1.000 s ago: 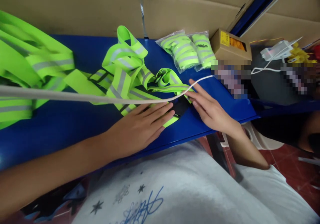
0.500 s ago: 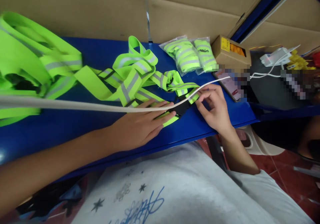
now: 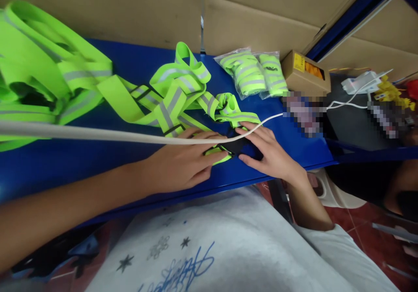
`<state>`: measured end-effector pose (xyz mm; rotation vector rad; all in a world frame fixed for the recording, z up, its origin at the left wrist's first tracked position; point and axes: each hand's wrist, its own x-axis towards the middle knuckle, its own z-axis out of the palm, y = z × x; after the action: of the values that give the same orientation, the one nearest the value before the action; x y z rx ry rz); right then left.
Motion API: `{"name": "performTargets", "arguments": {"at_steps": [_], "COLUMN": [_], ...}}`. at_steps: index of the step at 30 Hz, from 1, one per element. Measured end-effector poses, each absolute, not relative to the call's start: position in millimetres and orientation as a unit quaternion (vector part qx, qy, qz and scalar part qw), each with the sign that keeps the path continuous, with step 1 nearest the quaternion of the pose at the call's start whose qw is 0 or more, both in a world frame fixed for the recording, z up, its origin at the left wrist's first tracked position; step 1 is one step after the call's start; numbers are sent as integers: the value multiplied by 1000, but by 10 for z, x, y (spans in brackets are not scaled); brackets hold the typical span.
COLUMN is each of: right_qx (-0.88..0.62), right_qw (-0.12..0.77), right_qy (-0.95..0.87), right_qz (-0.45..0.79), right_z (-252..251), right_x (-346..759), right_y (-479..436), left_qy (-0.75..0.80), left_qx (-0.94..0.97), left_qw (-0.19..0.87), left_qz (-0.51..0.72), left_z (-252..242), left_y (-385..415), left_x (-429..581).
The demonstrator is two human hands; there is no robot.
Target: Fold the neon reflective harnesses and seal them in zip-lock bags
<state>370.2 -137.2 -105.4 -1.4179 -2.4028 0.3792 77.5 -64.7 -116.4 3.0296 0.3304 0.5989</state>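
My left hand (image 3: 183, 161) lies flat over the near end of a fluorescent-green strap (image 3: 178, 105) with silver reflective stripes, its fingers stretched out. Just right of its fingertips is a black piece (image 3: 241, 146), perhaps fabric, joined among the straps. My right hand (image 3: 272, 152) rests on this piece with fingers spread, the upper ones touching the green strap end beside it. A white cable (image 3: 130, 137) runs across the view in front of both hands and hides part of the left fingers. What lies under the left palm is hidden.
A larger green strap bundle (image 3: 35, 61) lies at the left of the blue table (image 3: 130, 57). Clear bags of rolled straps (image 3: 246, 72) and a cardboard box (image 3: 307, 72) stand at the back right. A phone-like object is blurred out near them. Part of another person shows at the right edge.
My right hand has opened from a pinch at the strap end and now spreads over the black piece, slightly lower and to the left. The left hand stays nearly in place.
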Motion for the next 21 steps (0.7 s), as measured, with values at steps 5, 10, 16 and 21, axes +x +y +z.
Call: {"name": "performTargets", "arguments": {"at_steps": [5,10,16,21], "right_qx": [-471,-418,-364,-345], "right_qw": [124,45,-4,25], "right_qy": [-872,-907,-931,-932], "right_qz": [44,-36,33,107], "right_z": [-1008,-817,-660,-731], "right_x": [3627,3514,3509,3492], "right_y": [-1343,-1190,-851,-748], "left_qy": [194,302,338,332], "left_qx": [959,938,932,929], "left_qw": [-39,-71,-25,-29], "left_qz": [201,156,131,159], "left_z": [-1054,-1035,-1034,-1072], "left_y": [-731,-813,-813,-814], "left_x": [822,859,865,908]}}
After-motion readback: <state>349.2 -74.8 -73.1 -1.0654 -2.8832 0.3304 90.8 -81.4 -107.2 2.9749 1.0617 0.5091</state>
